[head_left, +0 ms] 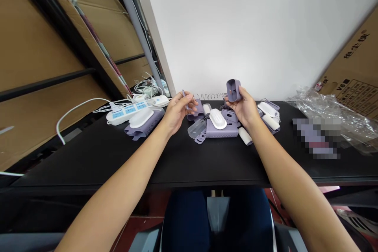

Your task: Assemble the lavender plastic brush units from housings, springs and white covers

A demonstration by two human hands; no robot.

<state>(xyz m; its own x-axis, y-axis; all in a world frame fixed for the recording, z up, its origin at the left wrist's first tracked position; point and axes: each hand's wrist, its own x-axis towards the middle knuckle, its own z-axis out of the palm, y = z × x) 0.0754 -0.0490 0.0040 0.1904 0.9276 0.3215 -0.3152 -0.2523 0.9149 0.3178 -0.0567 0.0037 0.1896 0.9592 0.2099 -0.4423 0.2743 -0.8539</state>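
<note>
My right hand [246,106] is closed round a purple hollow plastic housing [234,90], held up with its open end towards me. In the fingers of my left hand [178,110] is a small, thin purple plastic piece [183,93]; its exact kind is too small to make out. A thin coil spring [211,96] stretches between the two hands; whether either end is held is hidden. Below the hands lie a purple perforated case [221,130], a white-bristled brush head [217,119], a clear plastic cover [197,128] and a white roller [245,136].
Another purple case with a white pad [141,119] lies at left, beside a white power strip [126,113] with tangled cables. More brush parts [269,115] lie right of my right hand. Clear plastic wrap [333,110] and a cardboard box [351,67] are at far right. A white wall [236,27] stands behind.
</note>
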